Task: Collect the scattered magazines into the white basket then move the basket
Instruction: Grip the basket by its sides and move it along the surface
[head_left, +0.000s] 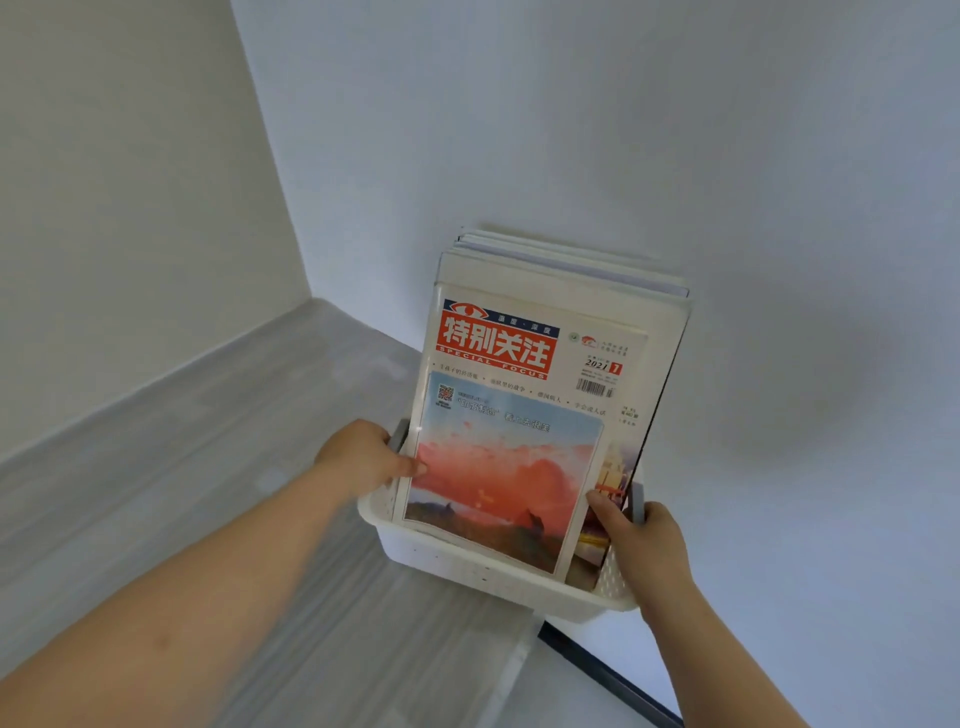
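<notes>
A white perforated basket sits in mid-frame with several magazines standing upright inside, leaning back toward the wall. The front magazine has a red title block and an orange sky picture. My left hand grips the basket's left grey handle, thumb resting on the front cover. My right hand grips the right grey handle, thumb against the magazines' edge. The basket's base is hidden from me; whether it rests on the ledge or hangs in my grip is unclear.
A pale grey ledge or floor strip runs along the left wall into the corner. White walls stand behind and to the right. A dark strip runs along the wall's foot at lower right.
</notes>
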